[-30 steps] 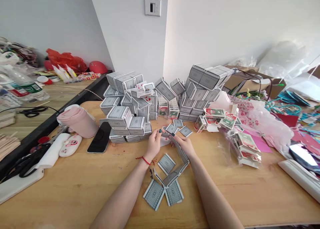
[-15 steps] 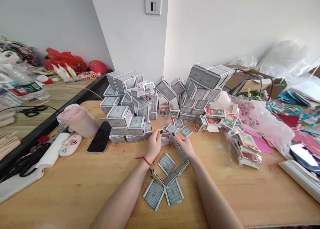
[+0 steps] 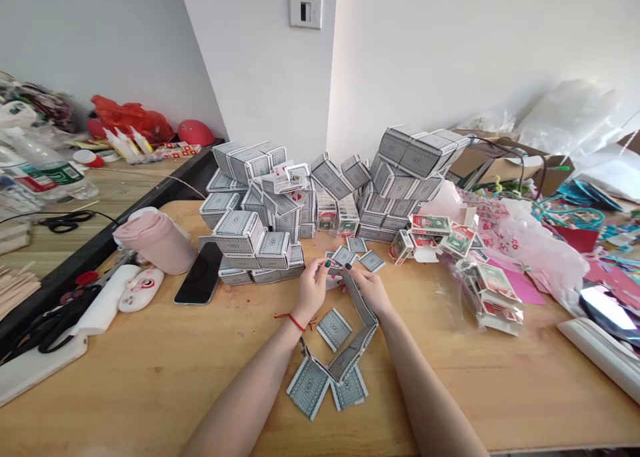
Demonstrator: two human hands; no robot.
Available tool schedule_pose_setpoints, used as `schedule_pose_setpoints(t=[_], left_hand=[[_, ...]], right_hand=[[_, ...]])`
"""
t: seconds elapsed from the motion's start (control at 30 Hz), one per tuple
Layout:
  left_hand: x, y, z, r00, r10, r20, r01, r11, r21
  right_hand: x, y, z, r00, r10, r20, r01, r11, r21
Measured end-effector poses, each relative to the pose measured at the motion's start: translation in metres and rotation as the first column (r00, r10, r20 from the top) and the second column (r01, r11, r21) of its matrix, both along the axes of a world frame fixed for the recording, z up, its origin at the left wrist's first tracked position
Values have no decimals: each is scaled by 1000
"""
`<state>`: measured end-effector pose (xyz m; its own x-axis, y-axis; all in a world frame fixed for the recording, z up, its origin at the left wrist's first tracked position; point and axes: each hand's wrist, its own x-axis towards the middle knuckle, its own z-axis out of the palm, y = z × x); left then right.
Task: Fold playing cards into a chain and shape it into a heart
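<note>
A strip of linked, folded playing cards (image 3: 356, 350) loops down from my fingertips toward my left wrist, where my arm hides part of it. My right hand (image 3: 371, 289) is closed in a pinch on the strip's upper end. Close beside it, my left hand (image 3: 311, 289) pinches a card edge, its fingertips nearly meeting the right ones. Below the hands lie folded playing cards: one inside the loop (image 3: 334, 329), a second (image 3: 308, 387) and a third (image 3: 350, 387) at its bottom. More folded cards (image 3: 371, 261) lie just beyond my fingers.
Stacked card boxes stand at left (image 3: 237, 234) and right (image 3: 417, 157). A black phone (image 3: 199, 274), pink cup (image 3: 157, 240) and white mouse (image 3: 141, 289) are to the left. Opened card packs (image 3: 493, 287) and a plastic bag (image 3: 525, 244) lie right.
Both hands shift slightly, and my left fingertips move a little to the right, closer to the right ones. The lower part of the card strip sinks and swings slightly.
</note>
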<state>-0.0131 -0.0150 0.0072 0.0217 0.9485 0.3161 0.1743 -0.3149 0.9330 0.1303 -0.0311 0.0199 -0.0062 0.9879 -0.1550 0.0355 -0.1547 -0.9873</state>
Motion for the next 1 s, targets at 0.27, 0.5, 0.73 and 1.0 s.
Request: schedule_pose_setpoints(t=[0.27,0.5,0.73,1.0], left_hand=[[0,0,1,1000,15,-8,-15,1000,5],[1,1,-2,999,-40,29,41,999,-23],[1,1,-4,997,-62,38,62,998,-9],[2,2,-4,997,-66,38,65,998,8]], right_hand=[[-5,-1,2,999,-38,-36,37,999,-33],[-8,-2,5,999,-4,-50,3,1000,-21],[-9,-2,1,998,39,-58,-39,999,-6],[-10,-3,-2,987,102,-121,-105,994,-23]])
